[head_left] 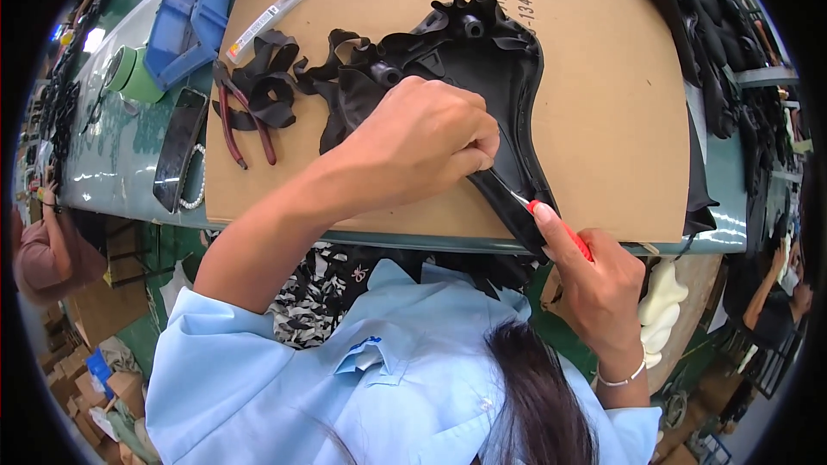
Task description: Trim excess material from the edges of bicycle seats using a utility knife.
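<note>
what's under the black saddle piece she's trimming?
A sheet of brown cardboard lies under the black saddle piece, over the green table. The left hand covers its middle; the cardboard beneath it is hidden.

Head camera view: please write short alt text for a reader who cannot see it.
A left hand presses a black bicycle saddle onto a cardboard sheet, while the right hand works a red-handled knife at its edge. Red-handled pliers lie nearby.

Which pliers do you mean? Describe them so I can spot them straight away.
Start at the big cardboard sheet covering the bench. At its left edge, beside the black phone, lie the pliers. Their dark red handles set them apart from the black offcuts around them.
</note>
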Demonstrator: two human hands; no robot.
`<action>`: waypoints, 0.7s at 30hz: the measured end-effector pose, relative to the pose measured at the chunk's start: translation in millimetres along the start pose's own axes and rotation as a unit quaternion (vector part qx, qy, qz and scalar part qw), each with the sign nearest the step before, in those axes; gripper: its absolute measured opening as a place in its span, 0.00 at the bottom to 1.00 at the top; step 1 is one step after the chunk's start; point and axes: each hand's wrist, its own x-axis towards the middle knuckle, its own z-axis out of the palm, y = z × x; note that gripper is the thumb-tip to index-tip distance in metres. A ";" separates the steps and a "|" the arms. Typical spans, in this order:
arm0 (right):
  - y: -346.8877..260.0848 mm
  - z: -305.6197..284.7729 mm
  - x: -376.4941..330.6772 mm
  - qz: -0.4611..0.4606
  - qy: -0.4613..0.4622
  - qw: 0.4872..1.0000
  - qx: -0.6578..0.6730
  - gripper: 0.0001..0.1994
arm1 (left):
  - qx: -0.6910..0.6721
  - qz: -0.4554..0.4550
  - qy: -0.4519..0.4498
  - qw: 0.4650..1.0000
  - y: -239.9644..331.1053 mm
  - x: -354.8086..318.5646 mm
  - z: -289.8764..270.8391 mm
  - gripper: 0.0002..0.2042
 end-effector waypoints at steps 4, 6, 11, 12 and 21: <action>0.6 -18.0 0.8 -0.011 -0.042 0.999 -0.021 0.31 | -0.020 -0.023 0.002 1.000 1.8 -0.4 0.0 0.04; 8.3 -32.2 -4.5 -0.017 -0.084 0.996 -0.038 0.31 | -0.044 -0.075 -0.005 0.996 6.7 0.5 0.0 0.04; 31.9 -45.6 -19.1 0.049 -0.096 0.993 -0.051 0.29 | 0.039 -0.105 0.025 0.993 32.2 7.4 26.5 0.06; 34.0 -32.9 -26.6 0.124 0.008 0.987 0.097 0.27 | 0.069 -0.044 0.040 0.996 28.5 13.4 28.9 0.06; -31.6 0.3 -6.0 0.418 -0.012 0.593 0.689 0.26 | -0.170 -0.126 -0.098 0.972 4.7 55.4 13.2 0.09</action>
